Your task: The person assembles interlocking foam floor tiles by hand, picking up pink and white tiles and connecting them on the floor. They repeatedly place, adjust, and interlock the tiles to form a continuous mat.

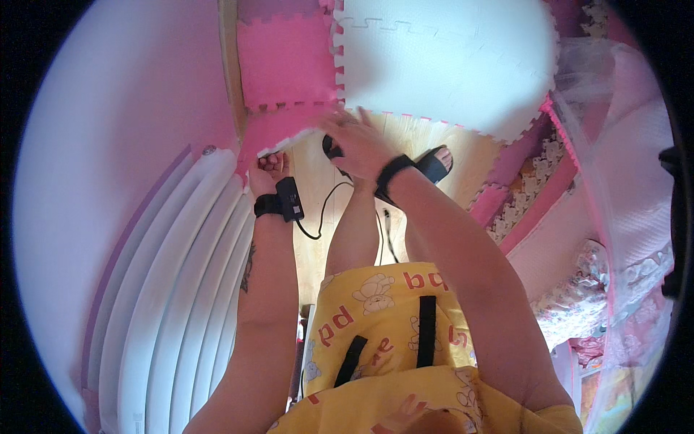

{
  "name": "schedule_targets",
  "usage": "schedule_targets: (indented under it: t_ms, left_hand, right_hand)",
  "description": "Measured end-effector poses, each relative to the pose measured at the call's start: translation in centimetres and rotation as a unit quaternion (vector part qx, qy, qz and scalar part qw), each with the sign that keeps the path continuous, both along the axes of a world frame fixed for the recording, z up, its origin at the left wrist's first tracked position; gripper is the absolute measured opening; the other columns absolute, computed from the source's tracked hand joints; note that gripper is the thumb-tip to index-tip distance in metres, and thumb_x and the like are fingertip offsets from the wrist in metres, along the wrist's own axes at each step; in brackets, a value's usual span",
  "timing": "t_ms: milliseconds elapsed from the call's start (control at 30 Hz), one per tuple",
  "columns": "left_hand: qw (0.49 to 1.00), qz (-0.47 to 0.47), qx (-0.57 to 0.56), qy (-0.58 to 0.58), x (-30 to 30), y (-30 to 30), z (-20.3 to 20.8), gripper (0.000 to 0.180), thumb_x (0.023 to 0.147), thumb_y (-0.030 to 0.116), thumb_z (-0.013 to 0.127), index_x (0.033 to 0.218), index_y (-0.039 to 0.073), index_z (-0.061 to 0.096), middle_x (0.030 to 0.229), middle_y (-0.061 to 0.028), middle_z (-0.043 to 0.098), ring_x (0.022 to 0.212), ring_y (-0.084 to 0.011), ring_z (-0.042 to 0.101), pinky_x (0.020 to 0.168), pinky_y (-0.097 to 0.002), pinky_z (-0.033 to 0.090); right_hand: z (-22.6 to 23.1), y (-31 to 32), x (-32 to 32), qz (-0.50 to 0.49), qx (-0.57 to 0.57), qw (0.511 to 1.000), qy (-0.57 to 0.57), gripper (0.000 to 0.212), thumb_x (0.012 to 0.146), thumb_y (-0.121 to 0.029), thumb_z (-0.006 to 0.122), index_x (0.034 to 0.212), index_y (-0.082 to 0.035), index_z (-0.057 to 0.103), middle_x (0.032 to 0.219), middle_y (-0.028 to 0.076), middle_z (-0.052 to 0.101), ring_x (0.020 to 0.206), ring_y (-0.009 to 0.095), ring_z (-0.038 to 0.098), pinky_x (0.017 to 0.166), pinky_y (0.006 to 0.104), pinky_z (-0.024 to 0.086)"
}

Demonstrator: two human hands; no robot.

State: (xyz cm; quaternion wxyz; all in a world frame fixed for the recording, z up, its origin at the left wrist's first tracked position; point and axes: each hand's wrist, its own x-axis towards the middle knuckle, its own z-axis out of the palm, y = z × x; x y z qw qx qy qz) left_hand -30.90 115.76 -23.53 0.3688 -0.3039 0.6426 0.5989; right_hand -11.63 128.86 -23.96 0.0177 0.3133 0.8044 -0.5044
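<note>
A pink puzzle-edged foam mat (288,66) lies ahead of me, its near edge showing a pale rim. At that mat's near left corner, beside the radiator, my left hand (270,171) has its fingers curled closed around the edge. My right hand (359,150) reaches over the mat's near right part, above my foot, and its fingers are smeared by motion. A white foam mat (448,65) joins the pink one on the right. Black straps circle both wrists, and the left one carries a small black box (290,199) with a cable.
A white ribbed radiator (170,289) stands along the left wall. Bare wood floor (314,249) lies under my legs. My right foot wears a black sandal (434,165). Sheer netting (614,108), a pink pad and flowered bedding (578,304) fill the right side. A loose cable hangs between my legs.
</note>
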Motion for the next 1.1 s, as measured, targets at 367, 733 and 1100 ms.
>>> schedule_targets:
  t_ms: [367, 733, 1100]
  left_hand:
    - [0.939, -0.133, 0.243, -0.206, 5.8, -3.7, 5.0, 0.036, 0.085, 0.013, 0.057, 0.118, 0.002, 0.051, 0.113, -0.0138, 0.056, 0.108, -0.0286, 0.053, 0.102, -0.0501, 0.038]
    - [0.937, -0.305, -0.034, -0.167, 9.4, -1.5, -9.3, 0.057, 0.081, 0.025, 0.074, 0.124, 0.002, 0.045, 0.113, -0.0082, 0.056, 0.115, -0.0211, 0.048, 0.098, -0.0377, 0.041]
    - [0.636, -0.68, -0.251, 0.263, 10.9, 3.7, -15.4, 0.028, 0.083, 0.016, 0.07, 0.103, 0.006, 0.055, 0.089, -0.0078, 0.064, 0.086, -0.0197, 0.061, 0.079, -0.0345, 0.048]
  right_hand:
    - [-0.7, -1.0, 4.7, -0.095, 0.019, 0.995, -0.016, 0.024, 0.083, -0.029, 0.062, 0.095, -0.009, 0.065, 0.089, 0.012, 0.067, 0.085, 0.033, 0.064, 0.07, 0.0443, 0.051]
    - [-3.8, 10.7, 18.2, -0.471, -0.19, 0.862, 0.006, 0.028, 0.084, -0.025, 0.071, 0.098, -0.002, 0.067, 0.081, 0.001, 0.064, 0.069, 0.008, 0.055, 0.063, 0.0239, 0.045]
    - [-15.7, 15.9, 19.8, -0.298, -0.136, 0.944, -0.046, 0.059, 0.076, -0.017, 0.072, 0.127, -0.005, 0.045, 0.123, 0.024, 0.05, 0.105, 0.039, 0.054, 0.081, 0.0456, 0.047]
